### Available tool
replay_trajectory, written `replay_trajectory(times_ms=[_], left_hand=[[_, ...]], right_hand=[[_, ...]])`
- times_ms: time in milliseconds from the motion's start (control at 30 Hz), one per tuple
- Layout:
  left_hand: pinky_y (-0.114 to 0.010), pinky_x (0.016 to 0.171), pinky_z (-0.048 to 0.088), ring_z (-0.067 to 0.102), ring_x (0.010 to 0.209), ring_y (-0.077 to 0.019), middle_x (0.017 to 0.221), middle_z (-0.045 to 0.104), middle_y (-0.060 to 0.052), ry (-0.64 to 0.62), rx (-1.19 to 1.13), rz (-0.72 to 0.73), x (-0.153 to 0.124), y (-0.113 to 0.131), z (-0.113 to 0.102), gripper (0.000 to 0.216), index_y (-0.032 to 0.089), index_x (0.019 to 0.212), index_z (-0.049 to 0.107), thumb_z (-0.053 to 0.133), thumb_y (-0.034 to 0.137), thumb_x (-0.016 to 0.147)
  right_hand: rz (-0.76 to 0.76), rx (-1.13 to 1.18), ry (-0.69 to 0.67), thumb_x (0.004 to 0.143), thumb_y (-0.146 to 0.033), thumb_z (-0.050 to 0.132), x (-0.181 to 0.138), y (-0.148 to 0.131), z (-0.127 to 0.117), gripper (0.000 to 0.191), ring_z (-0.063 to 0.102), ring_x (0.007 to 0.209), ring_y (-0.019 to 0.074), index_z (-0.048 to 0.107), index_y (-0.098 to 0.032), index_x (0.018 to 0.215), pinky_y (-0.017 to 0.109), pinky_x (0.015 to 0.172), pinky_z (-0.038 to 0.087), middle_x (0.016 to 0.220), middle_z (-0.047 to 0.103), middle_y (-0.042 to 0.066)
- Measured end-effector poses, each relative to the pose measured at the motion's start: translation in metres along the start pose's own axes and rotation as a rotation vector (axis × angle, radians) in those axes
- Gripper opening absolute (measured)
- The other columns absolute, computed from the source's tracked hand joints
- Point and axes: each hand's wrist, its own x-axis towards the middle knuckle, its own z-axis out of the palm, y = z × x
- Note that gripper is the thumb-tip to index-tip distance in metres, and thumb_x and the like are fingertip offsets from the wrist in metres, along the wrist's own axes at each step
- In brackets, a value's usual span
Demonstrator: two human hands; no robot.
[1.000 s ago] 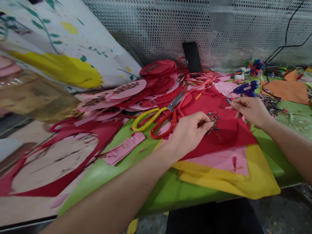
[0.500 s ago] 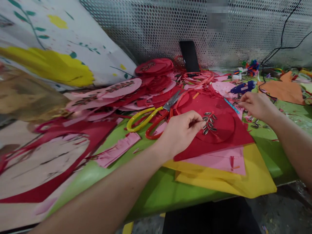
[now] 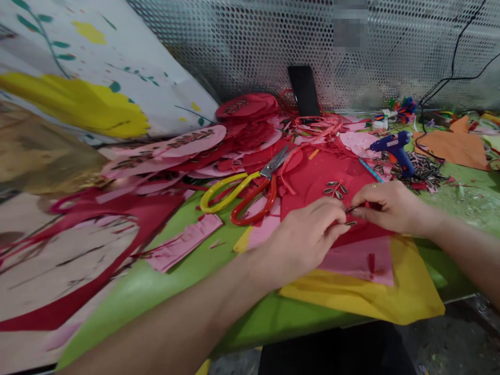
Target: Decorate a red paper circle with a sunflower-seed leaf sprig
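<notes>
Several striped sunflower seeds [image 3: 336,188] form a leafy sprig on the red felt sheet [image 3: 312,174]. My right hand [image 3: 390,207] pinches a dark, slender sunflower seed low over this sheet, just below the sprig. From the left, my left hand [image 3: 304,232] meets it, thumb and forefinger pressed together. Another seed [image 3: 351,223] shows at its fingertips; whether they grip it or only touch it is unclear. Scissors [image 3: 269,169] with one yellow and one red handle lie half open left of the sheet.
A blue glue gun [image 3: 396,148] rests by a heap of seeds [image 3: 427,169]. Behind, a phone [image 3: 303,91] leans on the perforated metal wall [image 3: 250,57]. Red and pink felt pieces [image 3: 195,138] pile up at left. Yellow felt [image 3: 363,299] sticks out at the table's front edge.
My right hand has come left and down from beside the glue gun to the red felt, with a seed in its fingers. My left hand has moved slightly right and down.
</notes>
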Motion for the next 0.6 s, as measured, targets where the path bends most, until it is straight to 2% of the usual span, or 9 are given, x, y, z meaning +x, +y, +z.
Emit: replay_trajectory(times_ms=[167, 300, 367, 433, 533, 600], left_hand=[[-0.022, 0.064, 0.046, 0.060, 0.072, -0.0114, 0.079, 0.063, -0.001, -0.080, 0.048, -0.008, -0.003, 0.003, 0.002, 0.016, 0.018, 0.076, 0.051, 0.041, 0.013, 0.086], [-0.021, 0.060, 0.044, 0.058, 0.067, -0.0104, 0.074, 0.062, 0.001, -0.121, 0.060, 0.005, -0.003, 0.006, 0.000, 0.015, 0.018, 0.075, 0.053, 0.043, 0.014, 0.086], [-0.020, 0.060, 0.044, 0.057, 0.066, -0.0101, 0.074, 0.061, 0.001, -0.100, 0.084, 0.018, -0.004, 0.007, 0.000, 0.015, 0.018, 0.075, 0.053, 0.044, 0.015, 0.087], [-0.020, 0.059, 0.043, 0.057, 0.065, -0.0099, 0.073, 0.061, 0.001, -0.093, 0.121, 0.032, -0.005, 0.007, 0.000, 0.017, 0.018, 0.076, 0.054, 0.043, 0.016, 0.088], [-0.021, 0.059, 0.042, 0.057, 0.066, -0.0106, 0.073, 0.060, 0.001, -0.146, 0.199, 0.102, -0.009, 0.007, 0.002, 0.021, 0.018, 0.077, 0.054, 0.038, 0.014, 0.089], [-0.023, 0.058, 0.042, 0.056, 0.067, -0.0126, 0.075, 0.059, -0.001, -0.189, 0.256, 0.188, -0.013, 0.008, 0.005, 0.021, 0.017, 0.079, 0.054, 0.037, 0.011, 0.088]], right_hand=[[-0.068, 0.066, 0.015, 0.084, -0.022, 0.051, -0.001, -0.007, 0.003, 0.014, 0.055, 0.059, 0.0081, 0.063, -0.019, 0.078, 0.020, 0.055, 0.036, 0.068, 0.065, 0.000], [-0.127, 0.148, -0.053, 0.084, -0.022, 0.052, -0.003, -0.007, -0.002, 0.013, 0.057, 0.062, 0.0079, 0.064, -0.019, 0.082, 0.019, 0.057, 0.039, 0.074, 0.067, 0.000], [-0.074, 0.156, -0.043, 0.081, -0.028, 0.057, -0.004, 0.001, -0.009, 0.013, 0.057, 0.061, 0.0086, 0.065, -0.020, 0.086, 0.020, 0.057, 0.040, 0.076, 0.068, 0.000], [0.105, 0.095, 0.105, 0.077, -0.034, 0.060, -0.005, 0.017, -0.021, 0.017, 0.054, 0.059, 0.0097, 0.066, -0.019, 0.084, 0.022, 0.056, 0.039, 0.072, 0.066, 0.001], [0.488, -0.145, 0.540, 0.078, -0.039, 0.055, -0.006, 0.051, -0.040, 0.024, 0.048, 0.057, 0.0114, 0.065, -0.017, 0.077, 0.026, 0.054, 0.035, 0.064, 0.061, 0.003], [0.663, -0.322, 0.645, 0.075, -0.041, 0.057, -0.006, 0.074, -0.048, 0.026, 0.049, 0.060, 0.0130, 0.064, -0.016, 0.080, 0.029, 0.059, 0.036, 0.070, 0.063, 0.006]])
